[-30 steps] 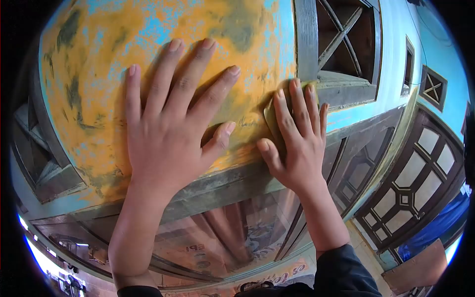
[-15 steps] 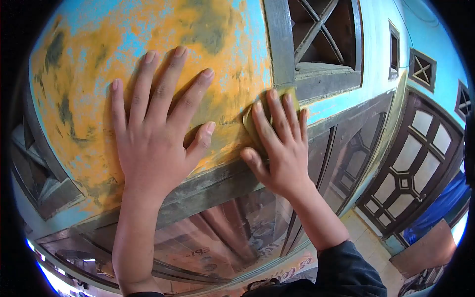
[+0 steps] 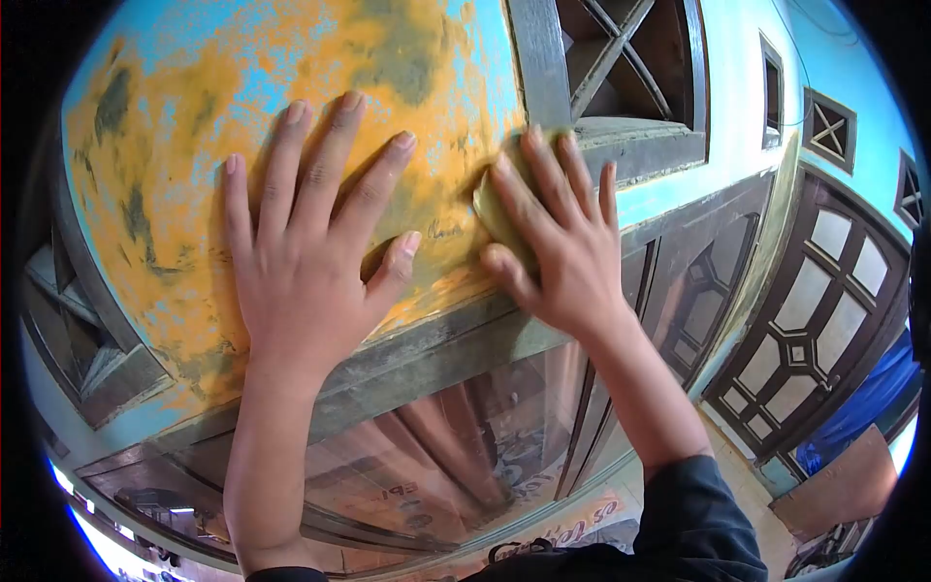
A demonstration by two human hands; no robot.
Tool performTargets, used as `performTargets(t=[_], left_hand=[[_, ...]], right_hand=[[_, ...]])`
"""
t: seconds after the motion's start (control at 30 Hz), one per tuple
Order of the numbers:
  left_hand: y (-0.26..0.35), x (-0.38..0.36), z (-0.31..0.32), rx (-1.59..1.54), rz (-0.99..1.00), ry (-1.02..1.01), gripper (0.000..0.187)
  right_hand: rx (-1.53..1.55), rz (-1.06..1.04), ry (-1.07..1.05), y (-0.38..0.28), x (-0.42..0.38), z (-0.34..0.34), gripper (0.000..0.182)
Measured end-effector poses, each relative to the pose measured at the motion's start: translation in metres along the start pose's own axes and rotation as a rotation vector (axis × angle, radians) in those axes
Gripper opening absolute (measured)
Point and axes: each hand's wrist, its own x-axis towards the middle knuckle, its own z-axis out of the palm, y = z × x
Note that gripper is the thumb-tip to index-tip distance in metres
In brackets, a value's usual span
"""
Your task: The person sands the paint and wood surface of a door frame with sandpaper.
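Observation:
My left hand [image 3: 310, 252] lies flat with its fingers spread on a wall patch [image 3: 208, 126] of worn orange, blue and dark paint. To its right, my right hand [image 3: 562, 228] presses a yellowish-green sheet or pad [image 3: 492, 209] against the wall, near the corner of the dark vent frame. The sheet shows at the left of the fingers and between them; the rest is hidden under the palm. Below both hands runs a dark wooden beam [image 3: 417, 364].
A latticed vent opening [image 3: 630, 63] is at the upper right, another [image 3: 82, 325] at the left. Glass panes [image 3: 436, 456] lie below the beam. Farther right stand a dark panelled door [image 3: 795, 339], a blue cloth [image 3: 863, 398] and a brown board [image 3: 839, 485].
My right hand has moved up and slightly right along the wall with the sheet under it. My left hand has stayed nearly in place.

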Motion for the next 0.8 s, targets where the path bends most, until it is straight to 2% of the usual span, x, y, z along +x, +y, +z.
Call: performTargets(t=[0.1,0.17,0.23,0.3,0.37,0.43,0.53,0.63,0.7,0.77,0.8], left_hand=[[0.001,0.000,0.000,-0.001,-0.005,0.001,0.060],[0.001,-0.001,0.001,-0.002,-0.003,0.015,0.060],[0.001,-0.001,0.001,-0.011,-0.001,0.020,0.059],[-0.001,-0.002,0.001,-0.020,-0.003,0.024,0.058],[-0.002,-0.002,0.001,-0.030,0.006,0.025,0.056],[0.000,-0.002,0.002,-0.020,-0.004,0.030,0.053],[0.000,-0.001,0.003,-0.009,-0.012,0.033,0.051],[0.000,-0.002,0.003,-0.009,-0.015,0.026,0.051],[0.000,-0.003,0.003,-0.019,-0.016,0.021,0.051],[-0.001,-0.002,0.003,-0.024,-0.013,0.024,0.052],[-0.001,-0.002,0.004,-0.023,-0.012,0.031,0.052]], right_hand=[[0.045,0.019,0.114,0.003,0.018,0.007,0.068],[0.116,-0.006,0.046,-0.010,0.002,0.004,0.071],[0.129,-0.188,-0.082,-0.023,-0.036,0.015,0.075],[0.055,-0.285,-0.081,-0.009,-0.036,0.014,0.071],[0.020,-0.117,-0.035,0.008,-0.007,0.007,0.069],[0.005,-0.038,-0.003,0.008,0.006,0.005,0.072],[0.107,-0.354,-0.106,-0.018,-0.022,0.010,0.078],[-0.030,-0.304,-0.052,0.003,-0.008,0.009,0.074],[-0.063,-0.148,-0.036,0.012,0.010,0.002,0.078],[0.107,-0.223,-0.090,-0.009,-0.004,0.007,0.078],[0.144,-0.360,-0.188,-0.017,-0.018,0.011,0.076]])
